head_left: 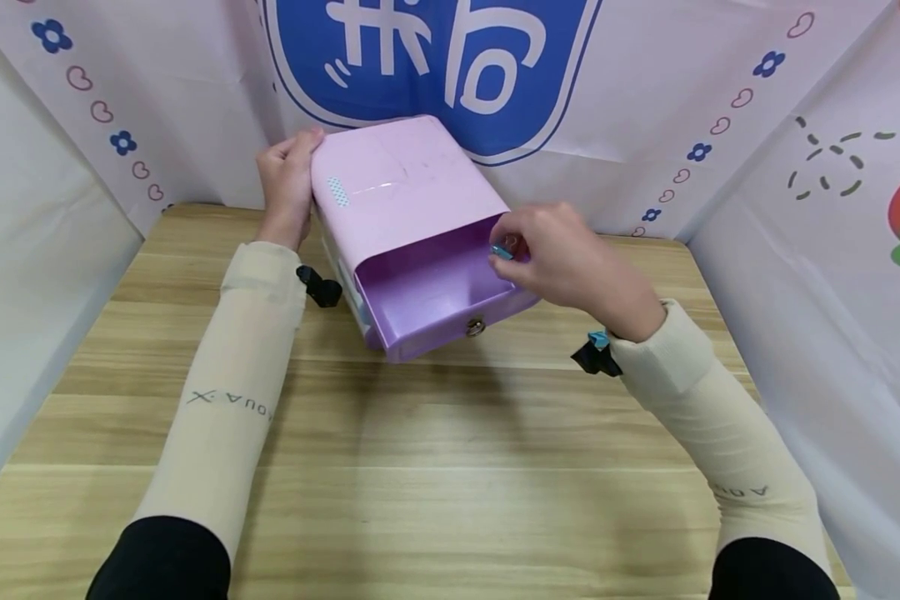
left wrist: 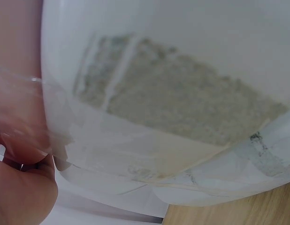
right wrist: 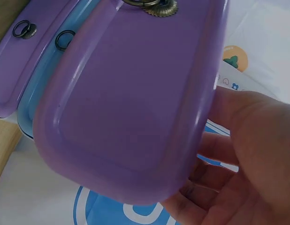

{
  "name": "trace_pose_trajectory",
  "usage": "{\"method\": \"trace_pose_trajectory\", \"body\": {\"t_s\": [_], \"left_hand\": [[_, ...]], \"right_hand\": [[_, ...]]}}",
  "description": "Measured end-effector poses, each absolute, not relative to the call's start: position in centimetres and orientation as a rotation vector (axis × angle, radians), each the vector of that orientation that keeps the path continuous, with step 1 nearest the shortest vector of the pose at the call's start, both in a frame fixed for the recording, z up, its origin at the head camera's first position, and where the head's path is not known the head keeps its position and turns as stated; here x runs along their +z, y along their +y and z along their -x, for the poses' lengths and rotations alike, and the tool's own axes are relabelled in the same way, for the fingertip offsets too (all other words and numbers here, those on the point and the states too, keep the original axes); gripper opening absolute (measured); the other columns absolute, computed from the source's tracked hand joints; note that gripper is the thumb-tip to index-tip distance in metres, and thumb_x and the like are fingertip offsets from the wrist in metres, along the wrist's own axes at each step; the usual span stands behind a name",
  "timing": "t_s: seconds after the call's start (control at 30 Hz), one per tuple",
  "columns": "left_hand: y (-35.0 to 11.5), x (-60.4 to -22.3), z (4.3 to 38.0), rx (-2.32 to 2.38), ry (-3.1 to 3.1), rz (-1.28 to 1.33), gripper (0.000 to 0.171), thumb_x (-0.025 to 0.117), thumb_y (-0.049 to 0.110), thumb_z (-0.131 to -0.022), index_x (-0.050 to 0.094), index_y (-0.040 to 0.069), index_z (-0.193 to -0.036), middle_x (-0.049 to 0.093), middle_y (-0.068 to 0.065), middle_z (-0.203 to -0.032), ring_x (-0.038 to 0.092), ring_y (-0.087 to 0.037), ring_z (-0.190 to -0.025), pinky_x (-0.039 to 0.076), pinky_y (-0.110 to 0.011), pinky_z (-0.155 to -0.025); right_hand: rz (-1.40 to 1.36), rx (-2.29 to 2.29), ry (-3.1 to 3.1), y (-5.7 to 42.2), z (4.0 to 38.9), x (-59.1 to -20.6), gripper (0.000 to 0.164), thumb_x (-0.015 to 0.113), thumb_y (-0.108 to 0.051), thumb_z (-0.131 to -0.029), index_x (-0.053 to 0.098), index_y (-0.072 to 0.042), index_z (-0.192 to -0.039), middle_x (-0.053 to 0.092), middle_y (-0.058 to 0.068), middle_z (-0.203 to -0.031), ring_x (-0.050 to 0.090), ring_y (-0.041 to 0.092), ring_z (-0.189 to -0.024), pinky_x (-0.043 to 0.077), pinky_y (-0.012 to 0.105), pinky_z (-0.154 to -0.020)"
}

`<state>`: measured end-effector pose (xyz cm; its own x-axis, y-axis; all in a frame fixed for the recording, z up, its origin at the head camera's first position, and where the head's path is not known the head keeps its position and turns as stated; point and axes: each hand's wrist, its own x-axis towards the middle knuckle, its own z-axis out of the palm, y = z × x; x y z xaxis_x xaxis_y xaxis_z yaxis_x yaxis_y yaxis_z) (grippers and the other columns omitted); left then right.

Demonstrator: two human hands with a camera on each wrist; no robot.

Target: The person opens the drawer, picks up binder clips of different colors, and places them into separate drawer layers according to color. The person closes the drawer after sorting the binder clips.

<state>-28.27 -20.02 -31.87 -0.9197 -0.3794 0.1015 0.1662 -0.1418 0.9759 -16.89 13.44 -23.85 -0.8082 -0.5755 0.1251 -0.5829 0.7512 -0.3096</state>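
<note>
A small drawer cabinet with a pink-purple top stands towards the back of the table, its top drawer pulled out and its inside showing purple. At the cabinet's back left corner my left hand grips the edge. My right hand is over the right side of the open drawer, and its thumb and fingers pinch a small shiny blue piece, mostly hidden by them. In the right wrist view the purple drawer front has a ring pull, with the right fingers behind it.
Lower down, a blue drawer front and another purple one carry ring pulls. The wooden table lies under the cabinet. A white printed cloth hangs close behind it, with white side walls.
</note>
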Motion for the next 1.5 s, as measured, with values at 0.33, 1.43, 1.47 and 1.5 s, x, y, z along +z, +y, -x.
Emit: {"method": "trace_pose_trajectory", "body": {"t_s": [0.33, 1.43, 1.47, 1.5], "left_hand": [[-20.0, -31.9, 28.4, -2.132, -1.761, -0.25, 0.027, 0.072, 0.031, -0.099, 0.081, 0.015, -0.079, 0.071, 0.006, -0.077, 0.058, -0.011, -0.081, 0.045, -0.025, -0.075], [-20.1, -31.8, 28.4, -2.127, -1.761, -0.248, 0.027, 0.072, 0.031, -0.099, 0.08, 0.015, -0.078, 0.07, 0.006, -0.077, 0.058, -0.01, -0.079, 0.046, -0.024, -0.072], [-20.0, -31.9, 28.4, -2.128, -1.766, -0.249, 0.027, 0.072, 0.031, -0.099, 0.08, 0.016, -0.079, 0.07, 0.006, -0.078, 0.059, -0.01, -0.079, 0.046, -0.025, -0.073], [-20.0, -31.9, 28.3, -2.131, -1.769, -0.25, 0.027, 0.072, 0.032, -0.099, 0.08, 0.015, -0.079, 0.071, 0.006, -0.078, 0.059, -0.01, -0.08, 0.047, -0.025, -0.074]], "right_hand": [[-0.931, 0.594, -2.931, 13.8, 17.0, -23.7, 0.028, 0.081, -0.025, -0.094, 0.077, -0.002, -0.11, 0.078, 0.008, -0.1, 0.073, 0.02, -0.092, 0.06, 0.037, -0.086], [-0.71, 0.517, -2.822, 22.1, 15.6, -24.1, 0.018, 0.076, -0.019, -0.097, 0.077, -0.002, -0.103, 0.078, 0.015, -0.097, 0.074, 0.03, -0.089, 0.061, 0.052, -0.086], [-0.703, 0.505, -2.833, 22.5, 15.6, -24.3, 0.019, 0.075, -0.019, -0.097, 0.077, -0.001, -0.104, 0.078, 0.016, -0.098, 0.074, 0.031, -0.089, 0.061, 0.053, -0.086], [-0.698, 0.486, -2.848, 22.9, 15.6, -24.6, 0.02, 0.075, -0.019, -0.097, 0.076, 0.0, -0.105, 0.078, 0.017, -0.098, 0.074, 0.031, -0.089, 0.061, 0.054, -0.086]]}}
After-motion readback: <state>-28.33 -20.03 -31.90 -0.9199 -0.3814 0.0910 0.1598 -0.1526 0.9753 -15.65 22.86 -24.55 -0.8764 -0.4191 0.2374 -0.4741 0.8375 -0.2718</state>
